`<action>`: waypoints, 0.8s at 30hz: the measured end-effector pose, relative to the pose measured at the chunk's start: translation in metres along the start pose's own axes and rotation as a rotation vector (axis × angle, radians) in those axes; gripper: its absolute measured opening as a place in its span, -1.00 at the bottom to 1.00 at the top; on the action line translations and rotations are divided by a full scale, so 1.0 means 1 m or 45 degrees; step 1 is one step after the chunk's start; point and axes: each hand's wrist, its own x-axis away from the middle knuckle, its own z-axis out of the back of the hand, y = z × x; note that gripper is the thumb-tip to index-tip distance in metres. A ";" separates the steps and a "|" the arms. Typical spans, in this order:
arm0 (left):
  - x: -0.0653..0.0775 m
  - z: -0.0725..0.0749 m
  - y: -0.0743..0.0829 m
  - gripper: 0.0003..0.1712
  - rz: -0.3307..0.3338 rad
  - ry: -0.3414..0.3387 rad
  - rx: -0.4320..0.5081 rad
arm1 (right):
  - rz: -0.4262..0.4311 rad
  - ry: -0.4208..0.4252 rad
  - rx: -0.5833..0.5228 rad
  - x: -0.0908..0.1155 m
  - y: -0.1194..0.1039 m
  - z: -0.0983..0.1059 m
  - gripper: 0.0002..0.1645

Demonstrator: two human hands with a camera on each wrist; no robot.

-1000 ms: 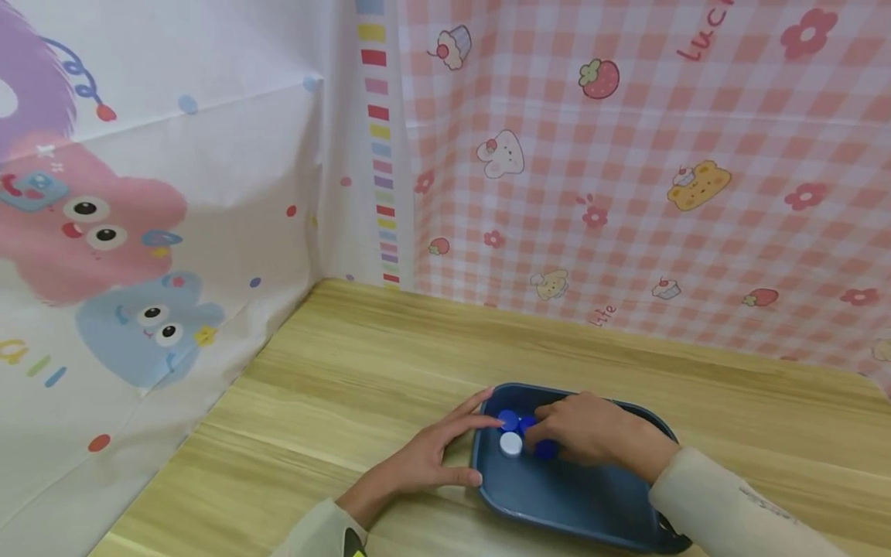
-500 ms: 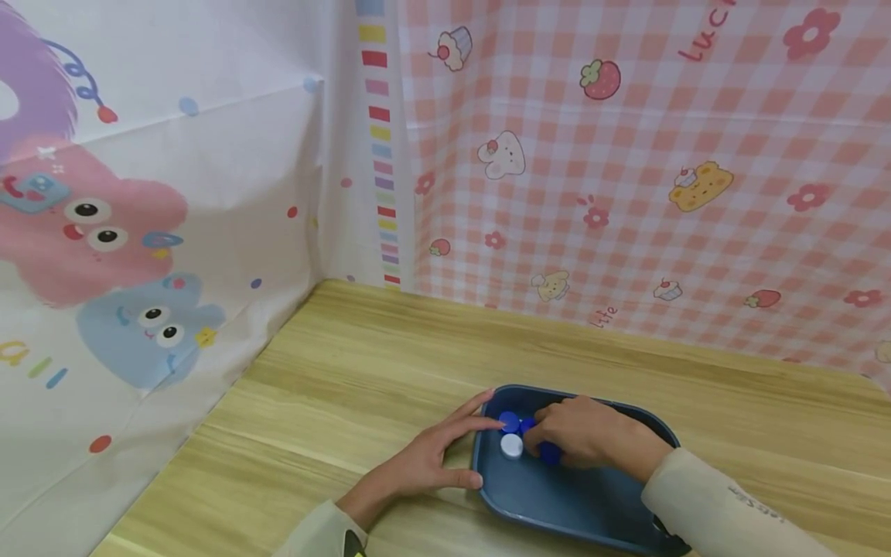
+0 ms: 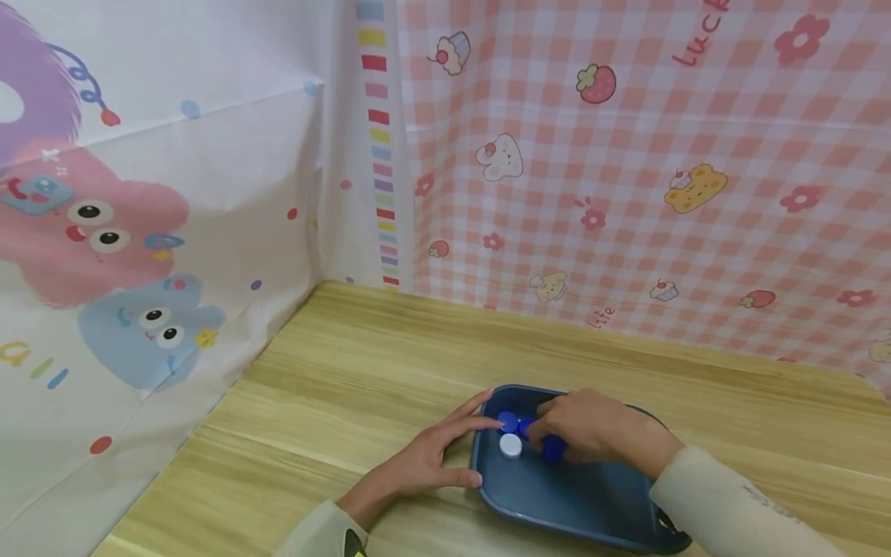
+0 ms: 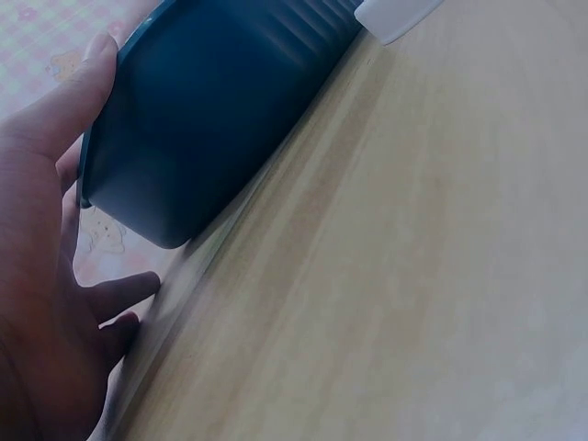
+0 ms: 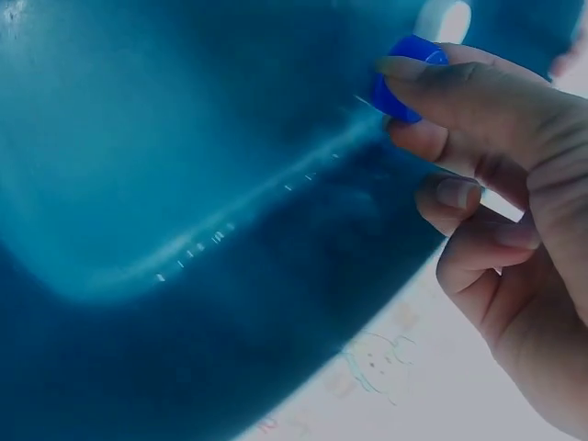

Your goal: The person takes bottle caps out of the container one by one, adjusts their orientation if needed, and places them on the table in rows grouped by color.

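A dark blue tray (image 3: 564,503) lies on the wooden table. My left hand (image 3: 421,462) rests against its left end, thumb at the rim and forefinger reaching over it to a blue bottle cap (image 3: 507,422). Over the tray, my right hand (image 3: 602,429) pinches another blue cap (image 5: 401,87) between thumb and forefinger, the cap tipped on edge in the right wrist view. Close to those fingers lies a further blue cap (image 3: 526,428), partly hidden by them. A white cap (image 3: 510,445) sits just in front of the blue ones.
The wooden tabletop (image 3: 348,363) runs back to a pink checked cloth (image 3: 626,155) behind the tray. On the left hangs a white cloth (image 3: 230,170) with cartoon figures. A handle opening (image 3: 671,526) shows at the tray's right end, beside my sleeve (image 3: 731,503).
The pinched blue cap has shifted slightly to the right within the tray along with my right fingers. My left hand and the other caps stay in place.
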 end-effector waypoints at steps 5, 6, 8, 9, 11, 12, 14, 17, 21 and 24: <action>0.001 0.000 -0.002 -0.25 0.014 0.004 -0.019 | 0.028 0.044 0.022 0.010 -0.003 0.012 -0.61; 0.001 0.000 -0.002 -0.25 0.018 0.006 -0.025 | 0.030 0.051 0.028 0.012 -0.004 0.015 -0.60; 0.002 0.001 -0.003 -0.24 0.022 0.008 -0.038 | 0.023 0.056 0.029 0.017 -0.007 0.020 -0.60; 0.002 0.001 -0.003 -0.24 0.024 0.010 -0.044 | 0.017 0.056 0.032 0.019 -0.008 0.023 -0.60; 0.002 0.002 -0.002 -0.23 0.024 0.014 -0.044 | 0.007 0.061 0.042 0.024 -0.010 0.027 -0.59; 0.001 0.002 -0.002 -0.23 0.022 0.015 -0.046 | 0.002 0.061 0.047 0.027 -0.011 0.029 -0.58; 0.001 0.002 -0.001 -0.22 0.020 0.021 -0.047 | -0.004 0.060 0.045 0.034 -0.013 0.032 -0.57; 0.001 0.001 0.000 -0.22 0.018 0.027 -0.036 | -0.023 0.051 0.034 0.045 -0.017 0.034 -0.57; 0.000 0.000 0.000 -0.24 0.013 0.028 -0.030 | -0.024 0.080 0.019 0.061 -0.022 0.034 -0.57; 0.000 -0.001 0.000 -0.23 0.002 0.031 -0.041 | -0.003 0.138 0.023 0.072 -0.026 0.031 -0.57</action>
